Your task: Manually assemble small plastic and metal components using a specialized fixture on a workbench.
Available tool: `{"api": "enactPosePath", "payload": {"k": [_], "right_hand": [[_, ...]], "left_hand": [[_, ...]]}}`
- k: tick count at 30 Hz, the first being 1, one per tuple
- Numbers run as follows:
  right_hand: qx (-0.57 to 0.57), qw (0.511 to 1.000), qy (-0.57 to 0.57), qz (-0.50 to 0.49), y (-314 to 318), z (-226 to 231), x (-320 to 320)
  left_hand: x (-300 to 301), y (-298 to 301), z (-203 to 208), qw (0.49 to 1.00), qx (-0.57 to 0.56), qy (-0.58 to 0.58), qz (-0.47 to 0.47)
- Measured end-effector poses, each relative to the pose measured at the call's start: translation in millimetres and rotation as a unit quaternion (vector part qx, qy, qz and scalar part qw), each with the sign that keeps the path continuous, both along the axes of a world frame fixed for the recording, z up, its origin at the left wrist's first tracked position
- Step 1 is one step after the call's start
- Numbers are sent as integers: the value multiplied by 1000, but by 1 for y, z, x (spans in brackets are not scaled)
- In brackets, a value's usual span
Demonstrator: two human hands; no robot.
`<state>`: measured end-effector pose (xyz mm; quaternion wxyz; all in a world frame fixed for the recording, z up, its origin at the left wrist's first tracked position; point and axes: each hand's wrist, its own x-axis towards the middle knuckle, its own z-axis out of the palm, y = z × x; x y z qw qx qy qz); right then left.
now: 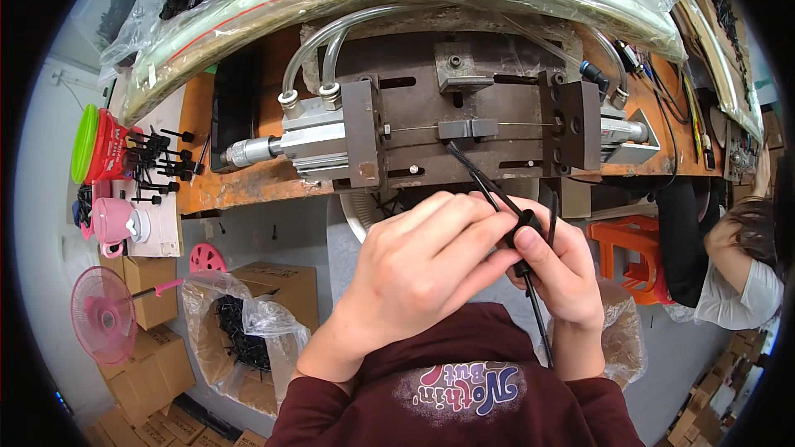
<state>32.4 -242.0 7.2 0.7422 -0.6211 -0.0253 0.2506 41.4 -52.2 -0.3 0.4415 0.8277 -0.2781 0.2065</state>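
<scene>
In front of my chest, both hands meet around thin black rod-like parts [537, 308] that look like plastic. One long rod runs slantwise from the middle of the bench fixture down past my right wrist. A thicker black collar sits at the fingers. My left hand [422, 261] is closed, its fingertips pinching the rods near that collar. My right hand [563, 269] is closed round the same parts, thumb pressed on top. Another short black rod [553, 213] sticks up beside the right fingers. The upper rod end lies just below the small grey block [468, 128] of the fixture.
A dark metal fixture [505, 62] with silver cylinders [315, 141] and clear hoses is on the wooden bench. Black parts [166, 157] stand at the left beside a pink cup [114, 219]. Below are a lined box [248, 339], a pink fan [103, 314] and an orange stool [625, 252]. Another person [741, 277] sits right.
</scene>
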Motion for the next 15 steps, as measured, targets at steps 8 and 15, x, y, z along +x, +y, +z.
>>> {"api": "enactPosePath", "payload": {"k": [8, 15], "right_hand": [[33, 993, -69, -87, 4, -9, 0], [-3, 988, -85, -128, 1, -7, -3]], "left_hand": [[-3, 4, -3, 998, 35, -31, 50], [4, 1, -13, 989, 132, -18, 60]]}}
